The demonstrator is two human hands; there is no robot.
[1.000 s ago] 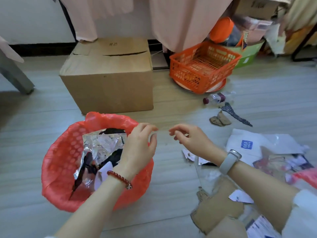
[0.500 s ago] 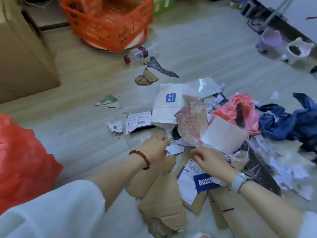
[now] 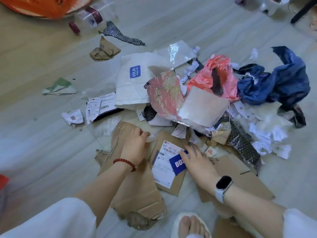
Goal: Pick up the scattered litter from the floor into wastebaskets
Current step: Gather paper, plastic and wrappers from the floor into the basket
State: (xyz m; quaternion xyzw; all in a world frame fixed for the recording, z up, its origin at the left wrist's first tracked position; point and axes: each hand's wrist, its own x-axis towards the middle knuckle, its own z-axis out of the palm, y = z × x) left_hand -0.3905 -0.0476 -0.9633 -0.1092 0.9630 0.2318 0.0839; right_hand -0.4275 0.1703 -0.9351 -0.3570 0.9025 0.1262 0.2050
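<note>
Litter lies heaped on the floor: a white HLA bag, a crumpled foil sheet, a pink plastic bag, a blue plastic bag and several paper scraps. Near me lie torn cardboard and a cardboard piece with a shipping label. My left hand pinches a small white scrap above the torn cardboard. My right hand rests with straight fingers on a blue card and the label. Only a red sliver of the wastebasket shows at the left edge.
An orange basket and a lying plastic bottle are at the top left. Loose bits lie apart: a brown cardboard scrap, a green scrap, receipts. My slippered foot is at the bottom.
My view swung from the red wastebasket to the litter heap. Both hands came down onto the cardboard, and my left hand took hold of a white scrap.
</note>
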